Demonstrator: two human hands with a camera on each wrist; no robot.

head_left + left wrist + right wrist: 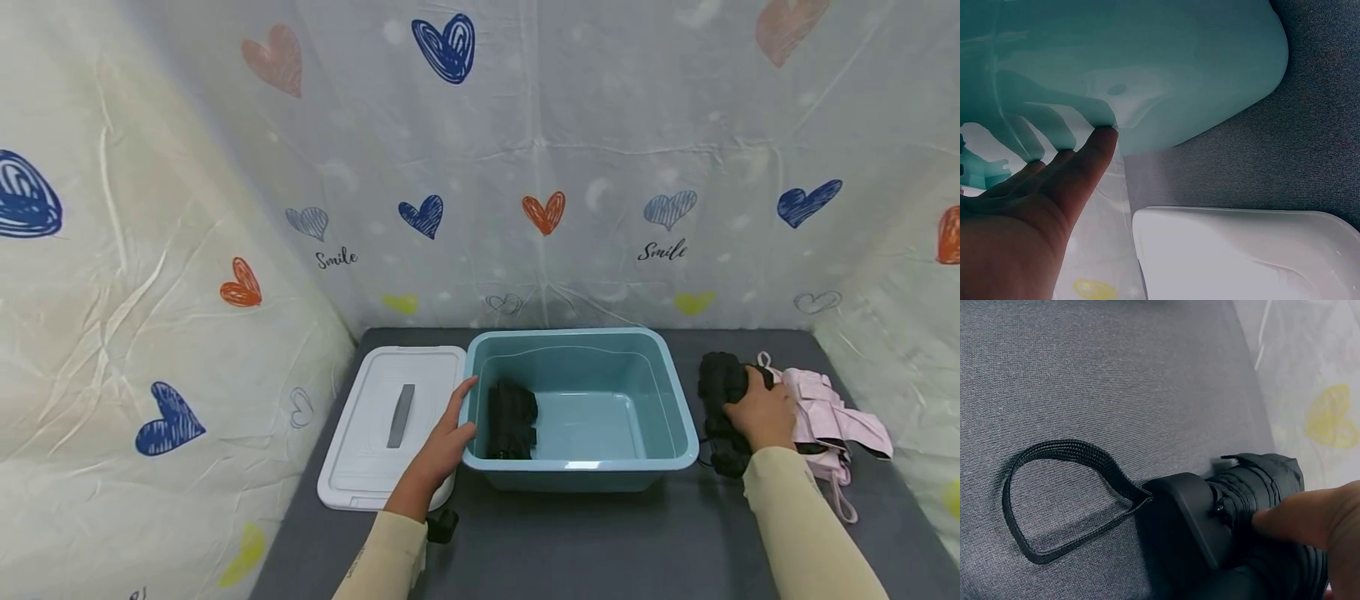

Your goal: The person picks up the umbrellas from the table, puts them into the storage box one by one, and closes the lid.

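A light-blue plastic bin (577, 477) stands in the middle of the grey table. Its left wall has the straight fingertips of my left hand (444, 442) resting against it; the left wrist view shows this hand (1041, 212) touching the bin's outer side (1147, 75). Inside, along the left wall, lies a folded black umbrella (512, 421). At the table's right, my right hand (765, 414) grips a folded black umbrella (1260, 487), thumb across its fabric. Close by are more black umbrella fabric (720, 383) and several folded pink umbrellas (817, 400). A black wrist strap (1066, 449) loops from the handle.
A white lid (360, 450) with a grey handle (401, 417) lies flat left of the bin. Behind and at both sides hang pale curtains (480, 275) printed with hearts. A dark grey cloth (570, 550) covers the table.
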